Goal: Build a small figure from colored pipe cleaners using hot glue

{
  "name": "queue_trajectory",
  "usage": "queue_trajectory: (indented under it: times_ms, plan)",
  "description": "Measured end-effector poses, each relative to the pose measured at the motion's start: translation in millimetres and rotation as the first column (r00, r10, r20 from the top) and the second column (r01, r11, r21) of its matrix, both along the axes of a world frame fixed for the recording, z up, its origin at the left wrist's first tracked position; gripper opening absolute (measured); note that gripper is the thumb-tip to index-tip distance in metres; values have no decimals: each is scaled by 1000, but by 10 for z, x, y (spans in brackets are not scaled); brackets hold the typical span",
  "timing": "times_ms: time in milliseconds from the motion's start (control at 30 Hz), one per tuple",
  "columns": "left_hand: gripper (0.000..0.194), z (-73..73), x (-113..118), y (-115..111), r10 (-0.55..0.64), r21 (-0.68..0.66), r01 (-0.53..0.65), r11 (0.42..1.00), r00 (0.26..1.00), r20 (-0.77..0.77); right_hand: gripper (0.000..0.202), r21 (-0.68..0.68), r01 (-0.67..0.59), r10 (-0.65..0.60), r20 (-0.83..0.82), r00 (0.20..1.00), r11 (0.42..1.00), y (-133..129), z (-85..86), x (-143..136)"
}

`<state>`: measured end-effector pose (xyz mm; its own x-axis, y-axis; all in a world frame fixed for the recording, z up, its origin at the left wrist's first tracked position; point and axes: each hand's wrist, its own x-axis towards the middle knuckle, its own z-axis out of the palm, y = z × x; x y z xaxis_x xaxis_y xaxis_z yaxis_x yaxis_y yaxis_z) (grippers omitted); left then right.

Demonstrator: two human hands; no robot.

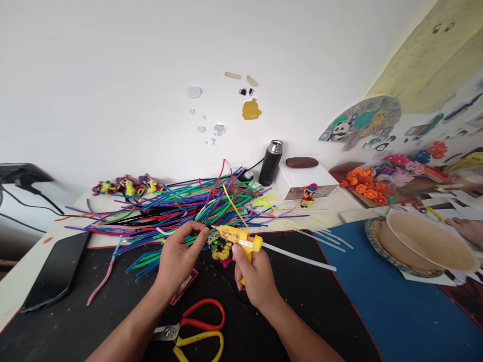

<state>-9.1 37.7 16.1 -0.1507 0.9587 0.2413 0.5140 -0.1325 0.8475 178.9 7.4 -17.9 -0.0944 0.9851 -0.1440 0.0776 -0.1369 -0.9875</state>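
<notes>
My right hand (260, 279) is wrapped round the handle of a yellow hot glue gun (241, 239), whose nozzle points left. A long translucent glue stick (302, 257) sticks out of its back end. My left hand (183, 256) pinches thumb and fingertips together right by the nozzle; what sits between them is too small to make out. Beneath the gun, partly hidden, lies a colourful pipe-cleaner figure (221, 251) with yellow, green and pink parts. Scissors (199, 327) with red and yellow handles lie on the black mat (309, 306), below my hands.
A heap of coloured pipe cleaners (166, 211) spreads behind my hands. A phone (56, 269) lies at left. Further back are a black thermos (270, 163), a white box (305, 183) and finished figures (128, 186). Spare glue sticks (326, 239) and a bowl (426, 246) are at right, near another person's hand (466, 230).
</notes>
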Motion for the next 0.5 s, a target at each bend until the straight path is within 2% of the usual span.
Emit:
queue_trajectory:
  times_ms: [500]
  plan:
    - [28,-56,-46,13,7,15,-7,1000,1000,17,73,-31,0,-1,-49,999,1000,-8,9,-2]
